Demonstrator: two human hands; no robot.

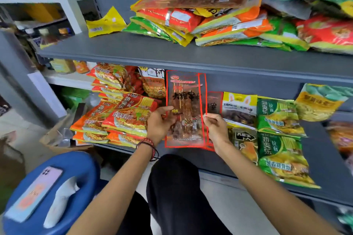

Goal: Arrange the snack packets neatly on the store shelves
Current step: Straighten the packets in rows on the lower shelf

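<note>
Head cam, looking down at shelving. Both forearms come up from bottom of frame & converge at centre. L hand grips the skewer pkt at its left edge, thumb on the front, other fingers going behind the film. R hand pinches the pkt's right edge low down, thumb & forefinger tips together on the red seam, remaining fingers curled under.

Pkt is clear w/ red border, held upright in front of the lower shelf, its top reaching just under the lip of the upper shelf. Cannot tell if its bottom edge rests on anything. Second similar pkt just behind & right of it, partly hidden. Bead bracelet on L wrist.

Lower shelf: orange noodle pkts stacked left of centre, near L hand. Yellow-top pkt just right of R hand. Green pkts further right, overlapping.

Upper shelf, upper right of frame: loose heap of pkts, long clear brown ones tilted on top. Small yellow pkt alone, left of heap.

Lower left: blue stool w/ phone face-down & white cloth on it. Knee in black trousers bottom centre, between the forearms.
</note>
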